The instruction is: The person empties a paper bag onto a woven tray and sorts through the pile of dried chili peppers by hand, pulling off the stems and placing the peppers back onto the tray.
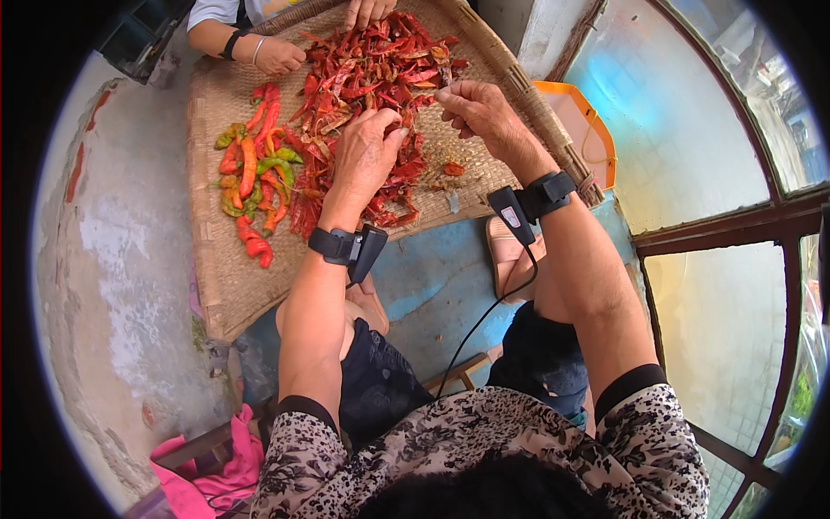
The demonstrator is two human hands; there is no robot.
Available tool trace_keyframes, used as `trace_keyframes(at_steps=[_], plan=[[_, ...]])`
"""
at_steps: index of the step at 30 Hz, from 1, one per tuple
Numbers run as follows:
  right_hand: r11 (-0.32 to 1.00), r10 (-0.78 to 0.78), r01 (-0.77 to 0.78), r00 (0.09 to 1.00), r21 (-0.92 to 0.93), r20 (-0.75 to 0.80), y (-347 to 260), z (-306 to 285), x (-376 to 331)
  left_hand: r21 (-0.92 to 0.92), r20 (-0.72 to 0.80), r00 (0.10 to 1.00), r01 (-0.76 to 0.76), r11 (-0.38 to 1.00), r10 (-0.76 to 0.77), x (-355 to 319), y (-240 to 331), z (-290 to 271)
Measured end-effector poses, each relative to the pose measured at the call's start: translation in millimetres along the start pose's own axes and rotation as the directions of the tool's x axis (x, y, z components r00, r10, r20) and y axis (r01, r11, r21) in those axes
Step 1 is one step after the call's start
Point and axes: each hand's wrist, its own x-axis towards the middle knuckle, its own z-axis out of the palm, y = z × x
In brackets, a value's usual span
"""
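Observation:
A big heap of dried red chili peppers (367, 73) lies on a woven bamboo tray (226, 298). Over the near part of the heap, my left hand (367, 151) is closed, thumb and fingers drawn together; whatever it grips is hidden. My right hand (493, 121) pinches with thumb and forefinger at the heap's right edge, its other fingers curled. Anything in that pinch is too small to name. Left of the heap sit fresh red, orange and green peppers (249, 169). A single dried piece of chili (453, 169) lies apart, below my right hand.
Across the tray, another person's hand (278, 55) rests near the heap, and their second hand (367, 12) touches its far side. An orange-rimmed container (605, 147) stands beyond the tray's right rim. Windows (709, 130) flank the right; pink cloth (233, 463) hangs lower left.

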Motion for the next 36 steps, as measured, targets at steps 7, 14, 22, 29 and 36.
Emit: trace_keyframes(at_steps=[7,14,22,29,36], plan=[[0.911,-0.24,0.29,0.951,-0.293,0.196,5,34,0,-0.618,-0.041,0.943,0.237,0.75,-0.331,3,-4,-14],[0.861,-0.244,0.314,0.945,-0.399,0.217,7,44,-2,-0.666,-0.024,0.945,0.228,0.711,-0.326,0,-10,-15],[0.872,-0.269,0.28,0.959,-0.402,0.085,-5,47,-15,-0.607,0.056,0.948,0.281,0.743,-0.313,-4,-3,-21],[0.835,0.04,0.053,0.987,0.547,-0.156,-6,11,-10,-0.617,-0.094,0.931,0.224,0.754,-0.353,-5,-16,-18],[0.313,0.331,0.358,0.827,0.88,-0.454,0,-45,1,-0.737,-0.117,0.914,0.183,0.651,-0.39,-1,-9,-27]])
